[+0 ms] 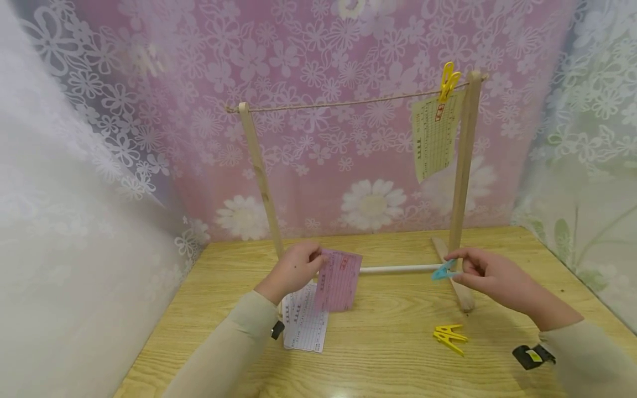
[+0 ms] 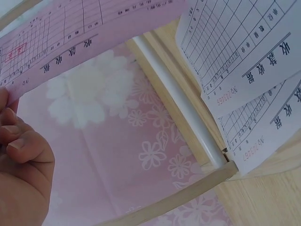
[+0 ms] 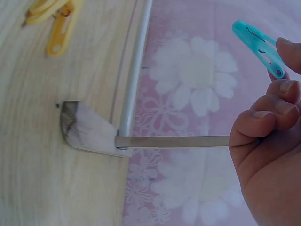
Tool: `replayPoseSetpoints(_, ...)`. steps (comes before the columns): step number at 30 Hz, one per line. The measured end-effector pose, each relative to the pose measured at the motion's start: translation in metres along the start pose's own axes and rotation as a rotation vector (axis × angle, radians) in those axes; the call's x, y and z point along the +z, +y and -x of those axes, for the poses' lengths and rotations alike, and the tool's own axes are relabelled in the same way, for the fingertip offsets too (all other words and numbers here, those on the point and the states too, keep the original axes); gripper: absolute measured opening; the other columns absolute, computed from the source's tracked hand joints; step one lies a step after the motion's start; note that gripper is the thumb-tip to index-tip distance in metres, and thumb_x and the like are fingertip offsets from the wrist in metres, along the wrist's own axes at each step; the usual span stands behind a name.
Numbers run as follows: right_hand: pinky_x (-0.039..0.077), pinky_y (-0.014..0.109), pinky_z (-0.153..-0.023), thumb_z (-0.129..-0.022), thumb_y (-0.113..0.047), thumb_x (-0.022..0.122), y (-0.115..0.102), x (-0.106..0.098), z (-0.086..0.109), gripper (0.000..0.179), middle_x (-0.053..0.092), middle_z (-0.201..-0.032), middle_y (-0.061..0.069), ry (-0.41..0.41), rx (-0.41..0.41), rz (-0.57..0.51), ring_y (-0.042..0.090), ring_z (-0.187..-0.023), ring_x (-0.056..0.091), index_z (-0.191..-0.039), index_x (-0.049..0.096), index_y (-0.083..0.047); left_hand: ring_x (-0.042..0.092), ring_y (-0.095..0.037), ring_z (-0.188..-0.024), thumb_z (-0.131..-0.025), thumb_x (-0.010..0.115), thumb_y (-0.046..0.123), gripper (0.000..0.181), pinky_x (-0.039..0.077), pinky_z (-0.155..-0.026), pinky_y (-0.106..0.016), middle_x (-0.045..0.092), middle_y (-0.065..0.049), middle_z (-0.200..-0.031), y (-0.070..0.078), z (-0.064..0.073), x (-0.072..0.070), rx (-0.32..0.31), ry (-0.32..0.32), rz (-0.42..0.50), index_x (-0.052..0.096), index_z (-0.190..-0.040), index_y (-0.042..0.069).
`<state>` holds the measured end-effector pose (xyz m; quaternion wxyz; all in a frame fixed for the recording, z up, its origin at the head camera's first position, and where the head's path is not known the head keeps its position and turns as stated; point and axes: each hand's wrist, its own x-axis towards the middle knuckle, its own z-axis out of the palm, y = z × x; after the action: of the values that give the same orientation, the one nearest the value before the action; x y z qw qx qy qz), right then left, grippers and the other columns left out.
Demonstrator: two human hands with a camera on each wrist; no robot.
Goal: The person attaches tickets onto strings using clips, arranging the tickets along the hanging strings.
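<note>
My left hand (image 1: 300, 268) pinches a pink receipt slip (image 1: 339, 281) by its upper left corner, raised over the table. White receipt slips (image 1: 304, 326) lie below it, partly covered by the pink one in the head view; the left wrist view shows two white sheets (image 2: 244, 52) overlapping. Between thumb and finger, my right hand (image 1: 490, 275) pinches a blue clothespin (image 1: 443, 271) near the right post's foot. Yellow clothespins (image 1: 450, 336) rest on the table below that hand. A yellow-green receipt slip (image 1: 436, 135) hangs from the string under a yellow clothespin (image 1: 448, 83).
A string (image 1: 338, 104) runs between the left wooden post (image 1: 262, 182) and the right wooden post (image 1: 465, 166). Low down, a white rod (image 1: 403, 269) joins the posts. The wooden table (image 1: 388, 354) ends at a flowered pink curtain (image 1: 308, 166).
</note>
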<state>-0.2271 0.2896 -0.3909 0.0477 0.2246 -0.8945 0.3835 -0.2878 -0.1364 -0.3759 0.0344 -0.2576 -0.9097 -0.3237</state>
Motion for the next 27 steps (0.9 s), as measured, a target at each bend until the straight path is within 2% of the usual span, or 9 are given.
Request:
replayPoseSetpoints(5,0.035,0.029,-0.044,-0.101,-0.020,0.066,-0.005,-0.003,-0.004,0.032,0.045,-0.071,-0.004,0.028,-0.016,0.034,0.009,-0.048,0.031,-0.131,0.059,-0.014,0.046,-0.013,-0.064,-0.105,0.058,0.028,0.024,0.039,-0.057,-0.029,0.051,0.000,-0.075,0.002,-0.003,-0.002,0.029,0.048,-0.040,0.057,-0.084,0.016)
replayPoseSetpoints(11,0.034,0.030,-0.044,-0.101,-0.020,0.066,-0.013,-0.009,-0.011,0.034,0.044,-0.072,-0.003,0.040,-0.018,0.039,0.011,-0.049,0.031,-0.133,0.057,-0.013,0.049,-0.014,-0.067,-0.105,0.058,0.028,0.020,0.041,-0.058,-0.030,0.053,0.000,-0.079,0.008,-0.006,-0.007,0.029,0.071,-0.039,0.059,-0.088,0.017)
replayPoseSetpoints(21,0.034,0.032,-0.044,-0.101,-0.016,0.064,-0.028,-0.022,-0.020,0.035,0.042,-0.073,0.001,0.077,-0.063,0.003,0.014,-0.048,0.029,-0.135,0.055,-0.013,0.041,-0.013,-0.062,-0.104,0.059,0.027,0.032,0.036,-0.056,-0.029,0.045,-0.001,-0.073,0.012,-0.013,-0.013,0.094,0.115,-0.063,0.049,-0.077,0.015)
replayPoseSetpoints(27,0.034,0.033,-0.045,-0.101,-0.011,0.063,-0.039,-0.032,-0.027,0.033,0.041,-0.071,0.002,0.099,-0.123,-0.017,0.016,-0.048,0.029,-0.133,0.056,-0.010,0.041,-0.014,-0.063,-0.104,0.058,0.027,0.032,0.036,-0.056,-0.029,0.045,-0.002,-0.074,0.018,-0.018,-0.018,0.088,0.123,-0.019,0.048,-0.077,0.014)
